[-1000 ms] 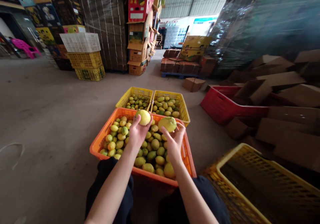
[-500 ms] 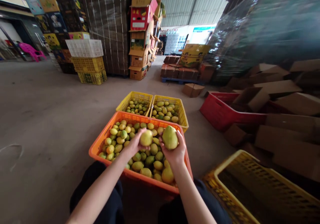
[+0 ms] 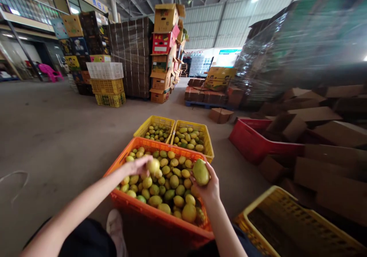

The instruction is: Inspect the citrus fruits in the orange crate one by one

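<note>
My right hand (image 3: 211, 184) is closed around a large green-yellow lemon (image 3: 201, 172), held over the right side of an orange crate (image 3: 160, 212). On the crate's left side, my left hand (image 3: 139, 166) grips a smaller, rounder yellow lemon (image 3: 153, 166) just above the others. The left hand is slightly blurred and its fingers are partly hidden. Many loose lemons (image 3: 173, 181), from green to yellow, fill the crate beneath both hands. One big yellow lemon (image 3: 189, 213) lies at the near right corner.
Two yellow crates of lemons (image 3: 207, 142) stand against the orange crate's far side. A yellow crate (image 3: 259, 199) sits at my right, with a red crate (image 3: 243, 140) and heaped cardboard boxes (image 3: 323, 169) beyond. Stacked cartons (image 3: 162, 66) rise farther back.
My left hand has moved left, away from the right, with its lemon. The right hand has shifted slightly right and down in view, still holding the large lemon. The view has tilted up.
</note>
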Tool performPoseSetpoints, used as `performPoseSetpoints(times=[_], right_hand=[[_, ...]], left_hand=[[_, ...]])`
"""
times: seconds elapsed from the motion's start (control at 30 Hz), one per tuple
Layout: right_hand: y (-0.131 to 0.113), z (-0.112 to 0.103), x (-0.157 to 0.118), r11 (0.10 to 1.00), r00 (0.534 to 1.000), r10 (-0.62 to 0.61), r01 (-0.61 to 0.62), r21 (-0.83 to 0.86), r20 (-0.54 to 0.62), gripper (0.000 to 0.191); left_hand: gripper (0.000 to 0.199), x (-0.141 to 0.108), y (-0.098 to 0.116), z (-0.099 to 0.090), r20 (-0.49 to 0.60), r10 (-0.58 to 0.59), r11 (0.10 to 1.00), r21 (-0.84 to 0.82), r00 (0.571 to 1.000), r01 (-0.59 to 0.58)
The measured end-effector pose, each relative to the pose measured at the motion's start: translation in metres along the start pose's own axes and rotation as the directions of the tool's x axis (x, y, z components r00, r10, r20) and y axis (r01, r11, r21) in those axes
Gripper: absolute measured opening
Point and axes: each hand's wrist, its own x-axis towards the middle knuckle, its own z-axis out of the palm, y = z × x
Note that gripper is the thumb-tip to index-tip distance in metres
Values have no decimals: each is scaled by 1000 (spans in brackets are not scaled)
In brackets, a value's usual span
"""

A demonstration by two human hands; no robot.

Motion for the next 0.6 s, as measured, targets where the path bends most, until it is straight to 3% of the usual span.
performPoseSetpoints(times=[0.07, 0.1, 0.13, 0.17, 0.23, 0.33, 0.43, 0.5, 0.6], right_hand=[[5, 3, -1, 999, 1000, 18, -19, -35, -13, 25], [8, 4, -1, 998, 1000, 27, -28, -49, -9, 26], [11, 5, -2, 997, 999, 39, -40, -65, -2, 27], [14, 6, -4, 995, 998, 56, -56, -88, 4, 30], [20, 6, -7, 984, 996, 83, -80, -157, 15, 35], [33, 1, -14, 938, 997, 57, -35, -345, 54, 39], [50, -13, -23, 874, 996, 46, -5, -486, 73, 39], [63, -29, -30, 815, 995, 89, -51, -577, 38, 40], [87, -57, -43, 679, 981, 193, -138, -721, -7, 38]], left_hand=[[53, 31, 32, -37, -134, 53, 998, -7, 990, -54], [55, 42, 38, -47, -179, 57, 998, 10, 982, -56], [55, 49, 36, -50, -217, 56, 997, 56, 975, -45], [56, 52, 28, -46, -276, 68, 974, 228, 959, -4], [47, 48, -7, -22, -284, 52, 945, 323, 957, 45], [28, 29, -75, 28, -251, -5, 886, 448, 968, 121], [26, 16, -127, 62, -245, -42, 816, 551, 969, 175], [29, 16, -145, 72, -249, -44, 772, 606, 967, 191], [36, 24, -156, 76, -233, -15, 729, 663, 972, 170]])
